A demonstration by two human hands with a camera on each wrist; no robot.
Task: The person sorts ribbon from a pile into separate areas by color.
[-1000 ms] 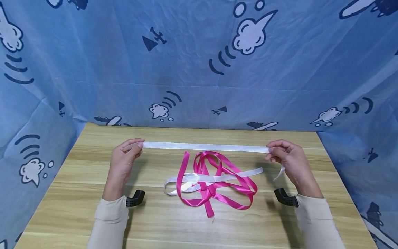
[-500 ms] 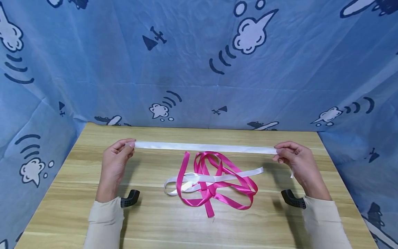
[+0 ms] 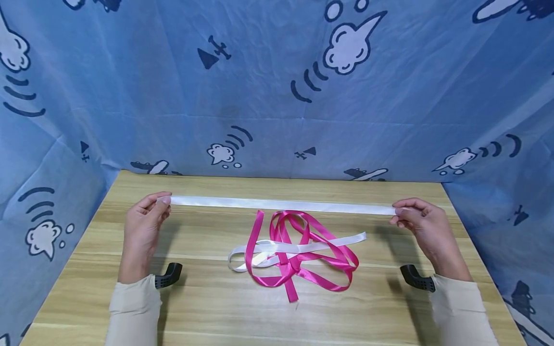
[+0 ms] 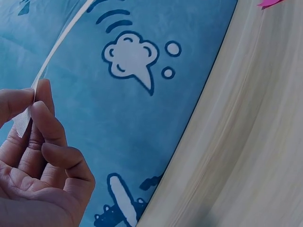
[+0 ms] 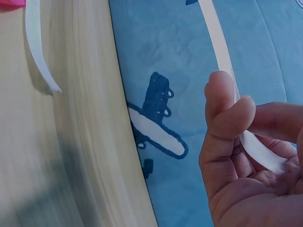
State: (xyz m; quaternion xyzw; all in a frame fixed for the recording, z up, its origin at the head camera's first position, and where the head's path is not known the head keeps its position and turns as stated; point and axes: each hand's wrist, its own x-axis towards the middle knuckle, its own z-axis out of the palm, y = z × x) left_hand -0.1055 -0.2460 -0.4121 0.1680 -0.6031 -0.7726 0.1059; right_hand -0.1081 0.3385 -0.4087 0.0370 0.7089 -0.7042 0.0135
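A white satin ribbon (image 3: pixel 281 204) runs straight and taut between the two hands, above the far part of the table. At its left end, my left hand (image 3: pixel 143 223) pinches it between thumb and fingertips; a short tail (image 4: pixel 22 124) sticks out past the grip in the left wrist view. My right hand (image 3: pixel 433 233) pinches the other end, and in the right wrist view a tail (image 5: pixel 262 153) curves into the palm. Below the stretched ribbon, a pink ribbon (image 3: pixel 318 279) lies in loose loops on the table, tangled with a second white ribbon (image 3: pixel 320 246).
The wooden table (image 3: pixel 242 317) is bordered at the back and sides by a blue patterned curtain (image 3: pixel 259 86). A black wrist-worn device (image 3: pixel 169 275) shows at the left cuff, with a similar black device (image 3: pixel 417 278) at the right cuff.
Both hands have moved apart, the left one leftward and the right one rightward. A longer stretch of white ribbon now shows between them. The tangled ribbons on the table have stayed put.
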